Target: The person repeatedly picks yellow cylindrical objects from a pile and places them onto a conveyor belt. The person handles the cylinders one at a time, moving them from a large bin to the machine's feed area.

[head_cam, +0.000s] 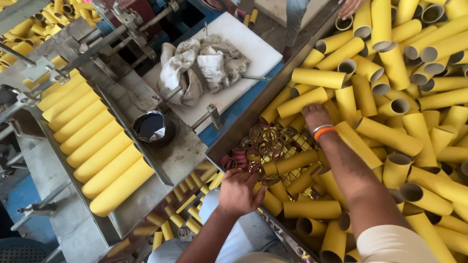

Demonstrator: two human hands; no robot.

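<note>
A big bin (229,141) on the right is heaped with yellow cardboard tubes (390,136). My right hand (314,115), with orange and white bands at the wrist, reaches palm-down into the pile, its fingers buried among the tubes at the bin's left side. My left hand (239,191) rests on a yellow tube (270,200) at the bin's near edge, fingers curled over it. Beside it lie several small reddish rings (239,158) on the bin's mesh bottom.
Left of the bin, a metal machine tray (161,165) carries a row of yellow tubes (97,151) lying side by side. A dark pot of liquid (151,127) and crumpled rags (202,65) on a white board sit behind. Another person's hand (350,7) shows at top.
</note>
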